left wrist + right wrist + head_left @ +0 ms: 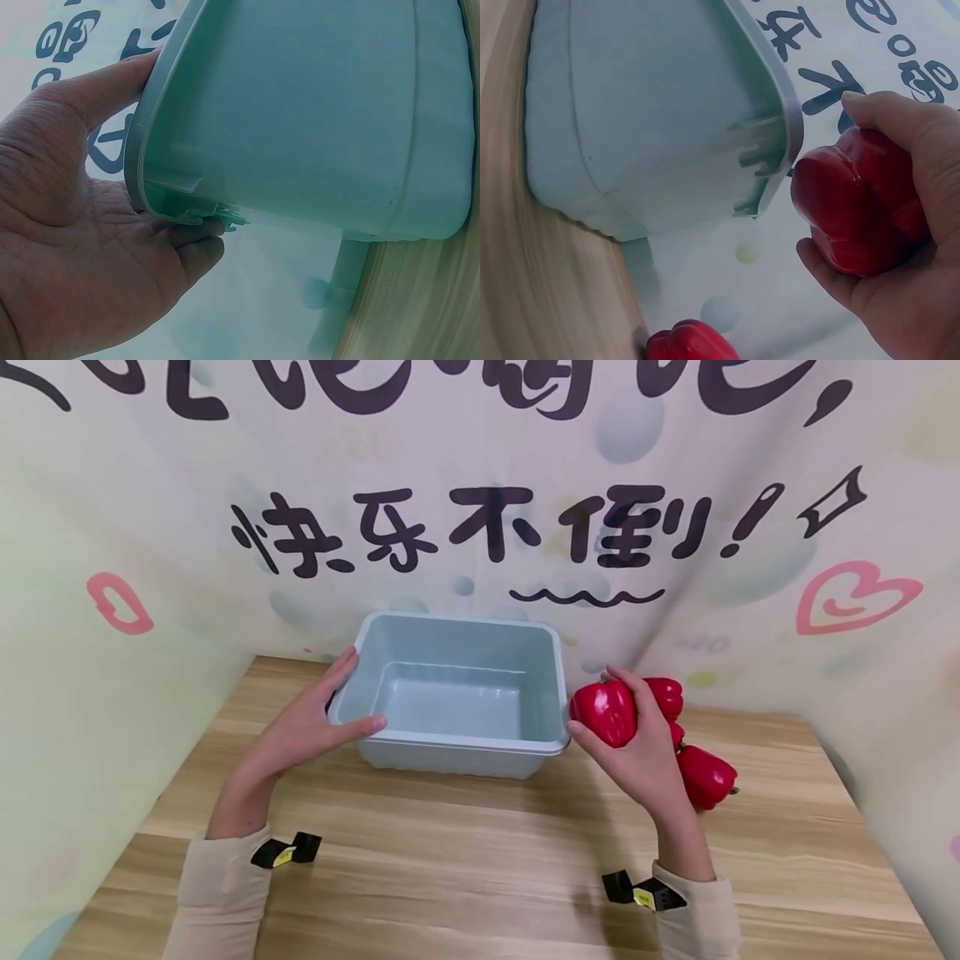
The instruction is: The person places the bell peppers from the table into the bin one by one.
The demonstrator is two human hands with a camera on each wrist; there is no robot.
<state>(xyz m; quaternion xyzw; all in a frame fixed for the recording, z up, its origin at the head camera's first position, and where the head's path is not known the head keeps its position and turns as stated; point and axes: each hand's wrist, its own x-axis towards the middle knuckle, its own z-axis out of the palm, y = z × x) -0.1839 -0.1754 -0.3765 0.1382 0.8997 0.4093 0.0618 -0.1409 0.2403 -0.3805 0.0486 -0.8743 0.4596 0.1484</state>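
A light blue plastic basin (450, 752) with nothing in it stands at the back of the table. My left hand (307, 727) grips its left end, thumb over the front rim and fingers round the outer side, as the left wrist view also shows at the rim (136, 150). My right hand (645, 760) holds a glossy red bell pepper (606, 714) beside the basin's right front corner. In the right wrist view the thumb and fingers curl round this pepper (855, 202), close to the basin's rim (793, 120).
More red bell peppers lie on the table right of my right hand, one in front (705, 777) and another behind (664, 696). Behind the wooden table (450, 860) hangs a printed cloth (465, 452) with dark lettering. Each sleeve carries a small black strap piece (645, 893).
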